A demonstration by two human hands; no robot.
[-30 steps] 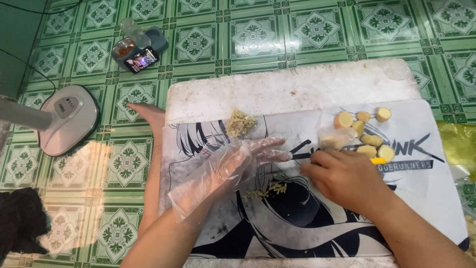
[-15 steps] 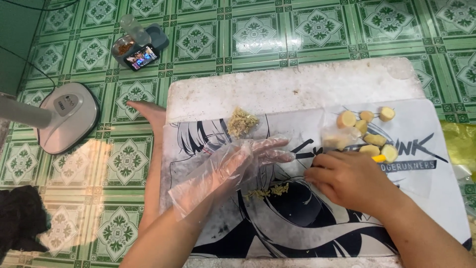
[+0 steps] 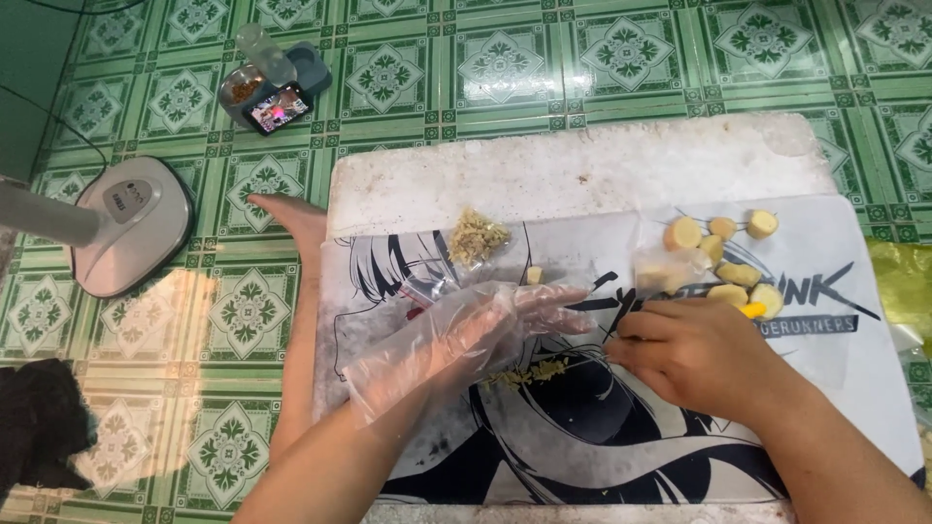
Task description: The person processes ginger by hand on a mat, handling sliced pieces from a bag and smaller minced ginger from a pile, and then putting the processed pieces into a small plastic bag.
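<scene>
My left hand (image 3: 485, 335) wears a clear plastic glove and lies flat on a printed mat (image 3: 582, 446), fingers stretched to the right over a streak of minced yellowish bits (image 3: 529, 374). My right hand (image 3: 699, 354) is closed just right of those fingertips, gripping what looks like a small knife with a yellow handle end (image 3: 753, 311); its blade is mostly hidden. Pale yellow root slices (image 3: 723, 257) lie above the right hand beside a small clear bag (image 3: 668, 267). A heap of minced bits (image 3: 476, 236) and one small chunk (image 3: 533, 275) sit above the left hand.
The mat lies on a white foam board (image 3: 582, 170) on a green tiled floor. My leg (image 3: 296, 233) runs along the board's left edge. A fan base (image 3: 136, 223), a phone on a holder (image 3: 277, 105), a black cloth (image 3: 39, 437) and a yellow bag (image 3: 903, 281) surround it.
My right hand has crept slightly to the right and down. The gloved left hand stays in the same place.
</scene>
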